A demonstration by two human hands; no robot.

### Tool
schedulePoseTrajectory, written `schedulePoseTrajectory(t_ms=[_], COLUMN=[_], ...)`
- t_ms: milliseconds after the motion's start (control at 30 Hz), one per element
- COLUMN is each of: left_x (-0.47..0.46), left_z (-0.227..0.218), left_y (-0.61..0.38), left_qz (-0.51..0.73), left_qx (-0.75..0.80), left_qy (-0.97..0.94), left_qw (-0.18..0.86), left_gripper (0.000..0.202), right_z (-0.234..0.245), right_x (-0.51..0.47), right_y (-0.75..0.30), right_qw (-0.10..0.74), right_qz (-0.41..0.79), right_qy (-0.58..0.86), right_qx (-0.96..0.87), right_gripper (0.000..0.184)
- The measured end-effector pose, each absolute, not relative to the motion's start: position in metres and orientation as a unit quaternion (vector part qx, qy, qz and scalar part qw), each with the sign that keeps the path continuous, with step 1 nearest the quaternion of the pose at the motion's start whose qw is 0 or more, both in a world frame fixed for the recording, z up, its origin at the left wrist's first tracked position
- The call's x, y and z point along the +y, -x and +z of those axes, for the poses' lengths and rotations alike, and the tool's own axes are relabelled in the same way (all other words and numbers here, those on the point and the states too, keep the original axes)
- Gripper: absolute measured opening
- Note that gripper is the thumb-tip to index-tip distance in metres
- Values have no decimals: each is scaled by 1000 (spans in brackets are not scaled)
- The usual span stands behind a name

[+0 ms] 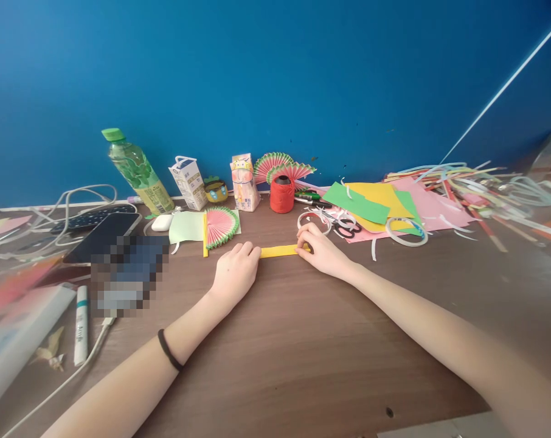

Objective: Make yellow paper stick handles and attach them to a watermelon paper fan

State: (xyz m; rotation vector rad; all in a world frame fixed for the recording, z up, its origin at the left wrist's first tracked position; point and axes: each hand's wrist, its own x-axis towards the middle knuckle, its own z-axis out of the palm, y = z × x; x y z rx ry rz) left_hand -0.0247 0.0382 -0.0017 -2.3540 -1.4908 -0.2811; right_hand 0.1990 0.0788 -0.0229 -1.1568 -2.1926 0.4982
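Note:
A narrow yellow paper strip (280,251) lies on the brown table between my hands. Its left end is under the curled fingers of my left hand (237,271), which is closed on it. My right hand (320,250) pinches the other end between thumb and fingers. Beyond my left hand lies a pleated pink paper fan (222,227) with a green edge, a yellow strip (205,235) along its side. Behind the strip stands a red spool (282,196), with more pleated fans (280,167) behind it.
Scissors (347,227), tape rolls (407,232) and green, yellow and pink paper sheets (442,204) lie right. A green-capped bottle (138,173) and cartons (190,182) line the blue wall (275,73). Left are phones (103,237), a white marker (81,325) and cables (81,374).

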Motion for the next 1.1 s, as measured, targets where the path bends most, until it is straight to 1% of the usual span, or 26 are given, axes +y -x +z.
schedulePoseTrajectory(t_ms=[200,333,367,433,533,600,733,833,967,1100], left_x=[38,31,29,27,26,27,29,33,42,46], left_z=[-1,2,3,4,5,5,3,-1,-7,-9], left_y=[26,23,21,19,16,14,14,19,27,28], left_qz=[-65,-38,-39,-44,-45,-48,-56,-75,-126,-149], left_qx=[-524,-502,-492,-477,-471,-462,-450,-454,-465,-491], left_qy=[833,847,853,862,867,872,879,878,872,856], left_qw=[163,168,170,167,158,157,145,130,90,63], left_gripper=[26,28,31,35,35,33,31,32,29,24], right_z=[-19,-18,-18,-19,-20,-19,-16,-16,-22,-26], right_x=[76,73,72,71,70,70,68,68,71,74], right_y=[-197,-195,-194,-194,-196,-196,-195,-192,-193,-195], right_qw=[292,261,254,242,227,220,213,231,287,304], right_qz=[154,72,51,22,15,19,13,15,58,110], right_qy=[440,446,438,403,347,331,338,346,341,340], right_qx=[-835,-853,-861,-882,-910,-917,-917,-909,-893,-883], right_gripper=[8,8,11,22,40,44,41,34,23,22])
